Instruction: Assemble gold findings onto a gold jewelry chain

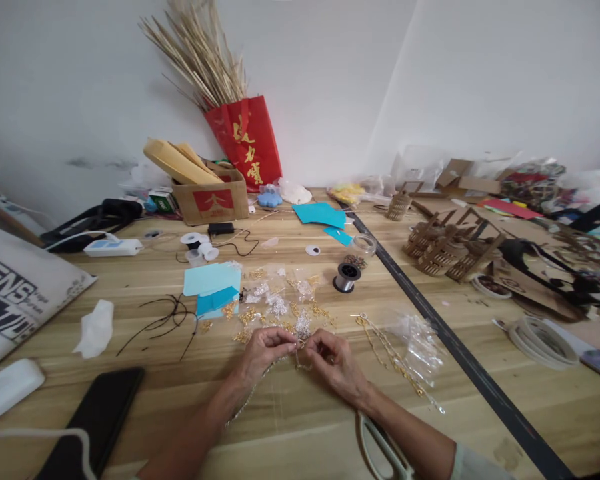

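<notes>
My left hand (266,357) pinches a thin beaded chain (253,395) near the middle of the table; the strand hangs from its fingertips and runs down beside the wrist. Close by on the right, my right hand (336,365) has its fingers pressed together at the same chain's end, where a short loop dangles between both hands. Small silver pieces (303,323) and gold pieces (321,312) lie just beyond the fingertips. To the right rest gold chains (387,353) beside clear plastic bags (420,347). The exact point gripped is too small to make out.
A wire spool (347,277) stands beyond the hands. Scissors (383,447) lie partly under the right forearm. At left are a black phone (100,420) and black cords (167,320). Blue sheets (213,280), a cardboard box (213,200) and small wooden baskets (443,250) sit farther back.
</notes>
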Action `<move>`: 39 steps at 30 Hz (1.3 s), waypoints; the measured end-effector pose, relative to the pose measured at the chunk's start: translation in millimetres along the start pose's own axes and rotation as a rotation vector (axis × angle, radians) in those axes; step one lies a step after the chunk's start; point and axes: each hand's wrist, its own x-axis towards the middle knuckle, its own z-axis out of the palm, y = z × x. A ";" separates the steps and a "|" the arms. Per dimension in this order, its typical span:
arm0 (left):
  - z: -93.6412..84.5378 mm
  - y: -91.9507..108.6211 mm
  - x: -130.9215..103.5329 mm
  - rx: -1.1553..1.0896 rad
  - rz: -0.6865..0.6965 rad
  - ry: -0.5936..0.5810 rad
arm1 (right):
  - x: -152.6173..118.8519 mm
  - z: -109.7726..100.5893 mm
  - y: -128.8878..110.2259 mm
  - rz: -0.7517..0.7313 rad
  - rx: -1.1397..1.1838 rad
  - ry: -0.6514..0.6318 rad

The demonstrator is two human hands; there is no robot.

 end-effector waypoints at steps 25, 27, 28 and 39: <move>2.1 2.8 -3.2 0.038 0.021 -0.074 | 0.0 1.6 5.7 0.011 -0.039 -0.027; 1.8 2.3 -3.0 0.039 0.019 -0.073 | -0.1 1.7 5.9 0.011 -0.035 -0.027; 1.6 2.3 -2.9 0.042 0.017 -0.073 | -0.1 1.7 6.1 0.011 -0.034 -0.028; 3.4 5.6 -4.1 0.031 0.018 -0.093 | 0.2 1.3 4.9 0.025 -0.035 -0.050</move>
